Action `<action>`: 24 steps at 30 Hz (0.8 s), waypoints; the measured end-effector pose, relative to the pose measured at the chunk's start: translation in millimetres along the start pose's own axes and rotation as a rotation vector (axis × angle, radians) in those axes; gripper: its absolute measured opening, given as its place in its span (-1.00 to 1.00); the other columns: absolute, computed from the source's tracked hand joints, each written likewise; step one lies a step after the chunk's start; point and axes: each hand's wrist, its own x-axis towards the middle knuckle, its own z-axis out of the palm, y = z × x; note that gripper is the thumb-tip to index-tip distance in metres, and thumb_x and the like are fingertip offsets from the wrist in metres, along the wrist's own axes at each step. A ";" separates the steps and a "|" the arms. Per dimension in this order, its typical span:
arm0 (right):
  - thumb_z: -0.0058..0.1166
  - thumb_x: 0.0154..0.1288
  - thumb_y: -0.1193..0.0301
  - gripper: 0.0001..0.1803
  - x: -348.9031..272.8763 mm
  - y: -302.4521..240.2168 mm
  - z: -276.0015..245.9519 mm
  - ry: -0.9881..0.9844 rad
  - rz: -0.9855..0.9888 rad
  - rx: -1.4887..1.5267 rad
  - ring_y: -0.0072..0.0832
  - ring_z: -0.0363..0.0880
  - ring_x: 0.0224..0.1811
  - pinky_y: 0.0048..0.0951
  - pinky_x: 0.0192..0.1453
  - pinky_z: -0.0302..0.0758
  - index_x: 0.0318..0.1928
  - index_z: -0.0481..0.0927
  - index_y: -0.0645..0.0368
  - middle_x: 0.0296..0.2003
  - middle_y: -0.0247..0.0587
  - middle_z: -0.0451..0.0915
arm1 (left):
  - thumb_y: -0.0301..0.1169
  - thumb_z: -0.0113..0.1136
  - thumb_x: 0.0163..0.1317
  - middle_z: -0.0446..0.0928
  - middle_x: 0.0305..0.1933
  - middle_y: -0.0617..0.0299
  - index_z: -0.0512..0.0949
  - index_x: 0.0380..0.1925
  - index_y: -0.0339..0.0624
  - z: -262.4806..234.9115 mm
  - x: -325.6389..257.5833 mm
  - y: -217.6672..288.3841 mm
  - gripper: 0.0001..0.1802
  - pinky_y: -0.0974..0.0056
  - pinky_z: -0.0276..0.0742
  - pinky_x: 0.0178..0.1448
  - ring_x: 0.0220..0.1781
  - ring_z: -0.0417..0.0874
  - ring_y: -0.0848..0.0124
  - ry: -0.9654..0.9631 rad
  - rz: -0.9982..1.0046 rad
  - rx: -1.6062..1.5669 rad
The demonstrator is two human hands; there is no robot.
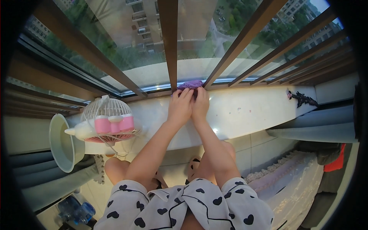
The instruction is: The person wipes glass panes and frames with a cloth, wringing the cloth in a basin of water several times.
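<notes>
My left hand and my right hand are side by side at the window edge of the white sill. Both are closed on a purple cloth, which is bunched up between two brown bars. The cloth lies against the lower window frame, with its near part hidden by my fingers. My two arms reach forward over the sill, with the hands touching or almost touching each other.
A white and pink fan with a loose cord stands left on the sill, beside a pale basin. Brown vertical bars line the window. A small dark figurine lies at the right. Grey curtains hang at both sides.
</notes>
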 end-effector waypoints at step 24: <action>-0.09 0.25 0.52 -0.58 -8.3 4.1 -4.9 -0.251 0.287 0.384 0.01 0.51 -0.06 -0.18 -0.01 0.48 0.14 0.36 0.18 -0.03 -0.01 0.54 | -0.55 0.00 0.09 0.43 0.17 -0.02 0.38 0.16 -0.21 4.8 -11.1 -2.4 -0.46 0.08 0.30 0.28 0.17 0.38 -0.02 -0.043 -0.099 -0.250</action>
